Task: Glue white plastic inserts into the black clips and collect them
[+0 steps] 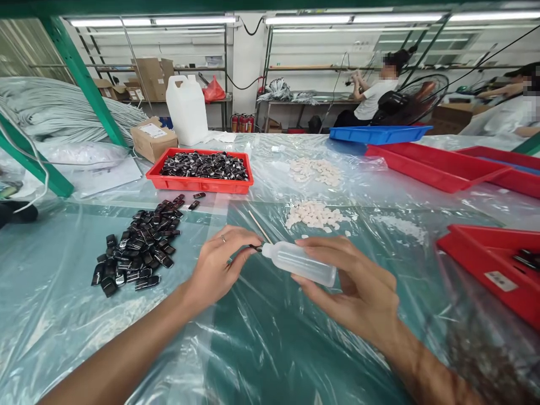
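My right hand (354, 275) is wrapped round a translucent white squeeze bottle (301, 263), tilted with its nozzle toward the left. Between the thumb and forefinger of my left hand (221, 261) is a small black piece (256, 247), mostly hidden by the fingers. The bottle's tip meets or nearly meets that piece; I cannot tell which. To the left of my left hand lies a loose pile of small glossy black plastic parts (139, 247). Just beyond the bottle rest a thin wooden stick (259, 226) and a heap of small whitish pieces (314, 215).
A red tray (198, 184) full of black parts stands behind the pile. Another red tray (476, 259) is at the right edge. Red and blue trays (379, 134) sit at the back right. A white jug (188, 109) and a cardboard box (154, 138) stand back left. Two people work beyond.
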The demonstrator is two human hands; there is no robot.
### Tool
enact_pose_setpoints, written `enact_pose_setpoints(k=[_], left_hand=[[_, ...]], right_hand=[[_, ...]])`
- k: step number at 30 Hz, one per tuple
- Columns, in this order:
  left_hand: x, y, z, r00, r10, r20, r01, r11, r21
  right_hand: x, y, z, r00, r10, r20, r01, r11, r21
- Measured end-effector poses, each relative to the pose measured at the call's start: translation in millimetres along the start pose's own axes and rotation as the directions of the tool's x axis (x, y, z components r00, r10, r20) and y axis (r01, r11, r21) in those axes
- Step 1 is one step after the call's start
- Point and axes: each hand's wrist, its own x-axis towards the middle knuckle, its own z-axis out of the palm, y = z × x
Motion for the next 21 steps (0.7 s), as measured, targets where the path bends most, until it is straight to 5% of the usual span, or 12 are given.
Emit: enact_pose_setpoints(k=[5, 15, 21], left_hand=[[1.6, 1.6, -1.6, 1.0, 0.002, 0.004, -0.002, 1.0, -0.006], [0.0, -0.1, 0.9, 1.0, -0.009, -0.01, 0.008, 1.0, -0.022], [-0.3, -1.5, 1.5, 1.0, -0.008, -0.009, 0.008, 1.0, -0.016]], right_hand=[[1.3, 1.3, -0.1, 0.999, 0.043, 0.028, -0.044, 0.998, 0.034], [11.4, -9.3, -0.7, 0.981, -0.189, 0.054, 0.196, 0.957, -0.214], [11.3, -10.2, 0.6, 0.982, -0.181, 0.055, 0.189, 0.954, -0.233]])
